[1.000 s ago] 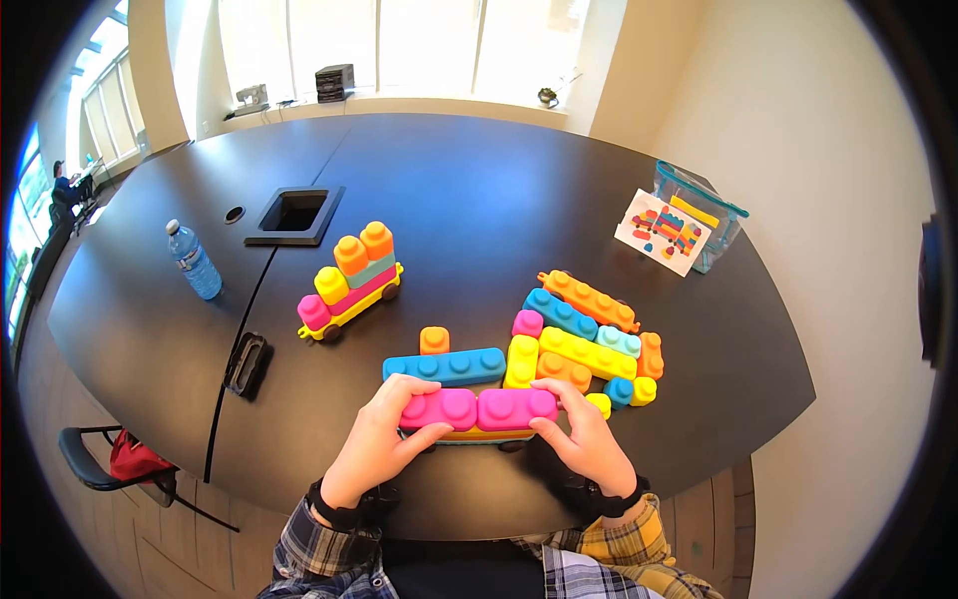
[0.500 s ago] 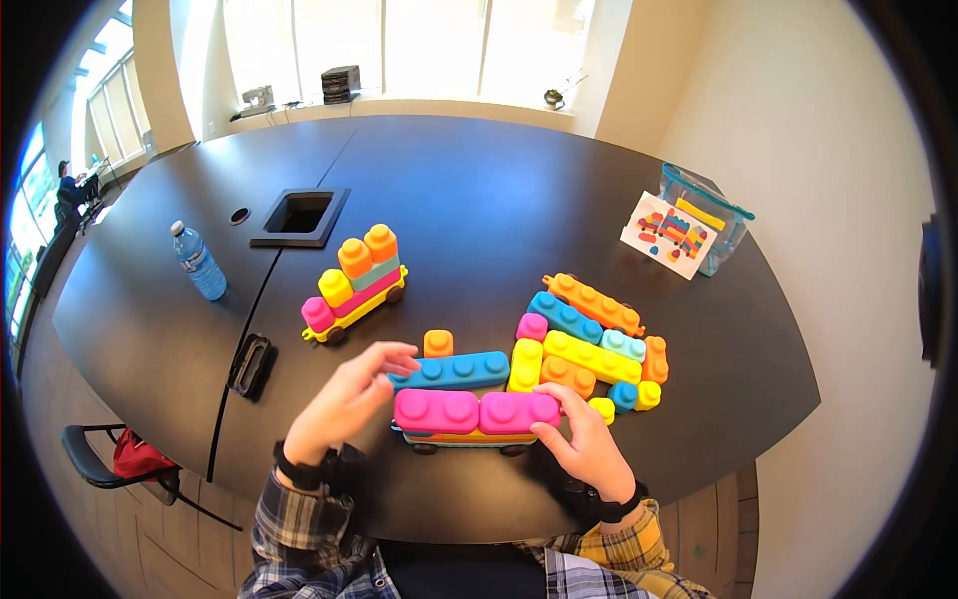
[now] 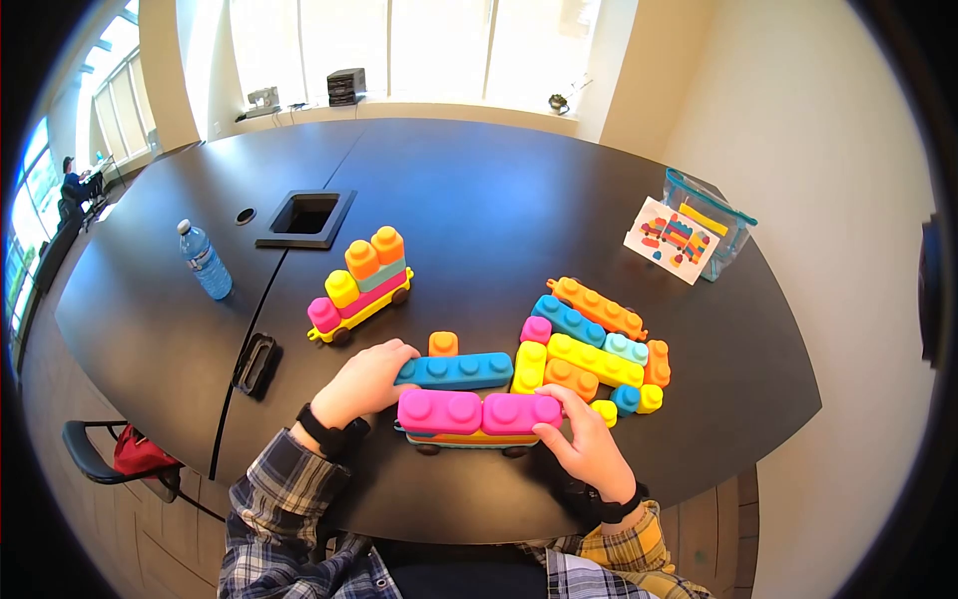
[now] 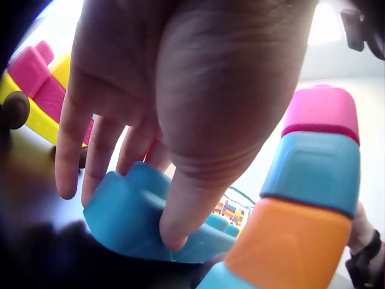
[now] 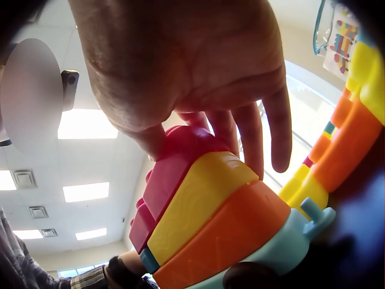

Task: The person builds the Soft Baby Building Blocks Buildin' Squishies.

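My left hand (image 3: 367, 383) holds the left end of a long blue brick (image 3: 461, 370) lying on the table; in the left wrist view the thumb presses the near side of the blue brick (image 4: 129, 217) and fingers reach its far side. Just in front stands a wheeled stack, topped by two pink bricks (image 3: 439, 410) end to end, with blue, yellow and orange layers below. My right hand (image 3: 589, 449) grips its right end, and in the right wrist view the thumb lies against the pink brick (image 5: 174, 174). An orange brick (image 3: 443, 343) sits behind the blue one.
A second wheeled stack (image 3: 369, 298) stands at the left, near a water bottle (image 3: 207, 262). Loose bricks (image 3: 595, 359) lie grouped at the right. Behind them are a picture card (image 3: 671, 241) and a clear bag (image 3: 733, 240). A black tray (image 3: 257, 365) lies left.
My left hand has let go of the pink brick's left end, moved up and left, and taken hold of the blue brick. My right hand has stayed on the wheeled stack.
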`<state>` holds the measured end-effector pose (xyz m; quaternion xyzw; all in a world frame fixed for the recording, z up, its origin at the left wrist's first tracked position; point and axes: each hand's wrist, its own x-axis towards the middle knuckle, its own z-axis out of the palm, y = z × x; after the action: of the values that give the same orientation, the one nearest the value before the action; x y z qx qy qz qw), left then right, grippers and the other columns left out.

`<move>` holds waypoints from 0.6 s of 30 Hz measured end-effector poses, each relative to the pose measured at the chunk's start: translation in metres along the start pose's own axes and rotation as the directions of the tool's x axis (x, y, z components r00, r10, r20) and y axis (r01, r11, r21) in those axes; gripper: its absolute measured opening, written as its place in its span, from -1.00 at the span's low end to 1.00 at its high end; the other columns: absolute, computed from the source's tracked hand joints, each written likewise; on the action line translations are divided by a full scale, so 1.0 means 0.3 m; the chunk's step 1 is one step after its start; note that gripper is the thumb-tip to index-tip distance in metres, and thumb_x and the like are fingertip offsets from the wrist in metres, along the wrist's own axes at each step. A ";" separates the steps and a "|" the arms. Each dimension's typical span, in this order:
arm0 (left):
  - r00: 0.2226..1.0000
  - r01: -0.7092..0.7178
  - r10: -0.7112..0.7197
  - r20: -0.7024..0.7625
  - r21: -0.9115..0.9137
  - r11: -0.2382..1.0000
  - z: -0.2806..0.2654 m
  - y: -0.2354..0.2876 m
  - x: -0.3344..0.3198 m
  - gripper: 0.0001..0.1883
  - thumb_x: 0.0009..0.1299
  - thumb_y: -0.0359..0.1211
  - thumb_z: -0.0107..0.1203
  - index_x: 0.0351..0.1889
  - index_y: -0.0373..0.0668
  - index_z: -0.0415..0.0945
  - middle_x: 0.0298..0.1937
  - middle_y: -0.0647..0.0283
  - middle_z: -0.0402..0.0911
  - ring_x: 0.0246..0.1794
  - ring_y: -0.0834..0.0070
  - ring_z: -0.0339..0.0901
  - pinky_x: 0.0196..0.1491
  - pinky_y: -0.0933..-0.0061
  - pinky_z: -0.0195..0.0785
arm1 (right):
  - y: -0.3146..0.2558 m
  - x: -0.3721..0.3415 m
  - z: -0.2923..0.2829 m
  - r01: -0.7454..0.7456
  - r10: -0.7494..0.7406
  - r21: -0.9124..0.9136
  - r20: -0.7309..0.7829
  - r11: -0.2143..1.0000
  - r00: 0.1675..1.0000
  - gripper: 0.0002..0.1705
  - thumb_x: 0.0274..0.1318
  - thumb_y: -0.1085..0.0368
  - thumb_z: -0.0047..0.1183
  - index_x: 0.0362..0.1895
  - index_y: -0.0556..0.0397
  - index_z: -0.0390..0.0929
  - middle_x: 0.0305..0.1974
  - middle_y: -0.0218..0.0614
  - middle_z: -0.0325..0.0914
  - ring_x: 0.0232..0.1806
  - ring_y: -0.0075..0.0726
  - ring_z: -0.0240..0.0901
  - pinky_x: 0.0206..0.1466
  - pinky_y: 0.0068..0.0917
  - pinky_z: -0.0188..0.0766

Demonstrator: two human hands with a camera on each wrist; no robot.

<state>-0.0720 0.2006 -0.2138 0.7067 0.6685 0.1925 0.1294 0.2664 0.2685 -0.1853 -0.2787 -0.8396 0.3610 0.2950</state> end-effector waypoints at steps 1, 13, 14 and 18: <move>0.997 -0.030 0.024 -0.080 -0.073 0.997 -0.027 0.011 -0.016 -0.59 0.29 -0.34 0.41 0.07 -0.17 0.60 -0.02 0.09 0.64 0.00 0.02 0.66 0.09 0.10 0.55 | 0.001 0.001 -0.002 0.001 -0.001 0.000 0.000 1.000 1.000 -0.48 0.40 0.14 0.27 0.31 0.08 0.47 0.13 -0.01 0.66 0.14 0.07 0.66 0.19 -0.21 0.58; 0.914 -0.166 -0.060 -0.400 -0.506 0.847 -0.150 0.301 -0.194 -0.45 0.34 -0.48 0.42 0.28 -0.19 0.49 0.21 0.23 0.58 0.15 0.41 0.59 0.09 0.43 0.57 | -0.033 0.062 0.003 0.168 -0.138 0.150 -0.194 0.974 0.971 -0.23 0.39 0.09 0.29 0.52 0.11 0.30 0.32 -0.02 0.55 0.36 0.04 0.51 0.45 -0.16 0.36; 0.917 -0.162 -0.065 -0.394 -0.515 0.842 -0.129 0.292 -0.197 -0.46 0.36 -0.46 0.40 0.29 -0.20 0.49 0.21 0.21 0.59 0.17 0.38 0.58 0.17 0.39 0.53 | -0.033 0.061 0.001 0.170 -0.140 0.149 -0.194 0.974 0.971 -0.23 0.39 0.09 0.29 0.52 0.11 0.30 0.32 -0.02 0.55 0.36 0.04 0.51 0.45 -0.16 0.36; 0.902 -0.204 -0.021 -0.432 -0.469 0.859 -0.087 0.275 -0.200 -0.52 0.43 -0.43 0.30 0.31 -0.21 0.48 0.23 0.15 0.61 0.22 0.28 0.57 0.34 0.27 0.40 | -0.030 0.044 0.002 0.163 -0.158 0.016 -0.165 0.986 0.973 -0.34 0.34 0.11 0.34 0.40 0.07 0.45 0.16 -0.07 0.62 0.22 -0.01 0.58 0.33 -0.19 0.44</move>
<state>-0.0118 0.1330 -0.1601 0.6212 0.5716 0.5141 0.1519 0.2547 0.2719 -0.1748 -0.2343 -0.8270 0.3240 0.3952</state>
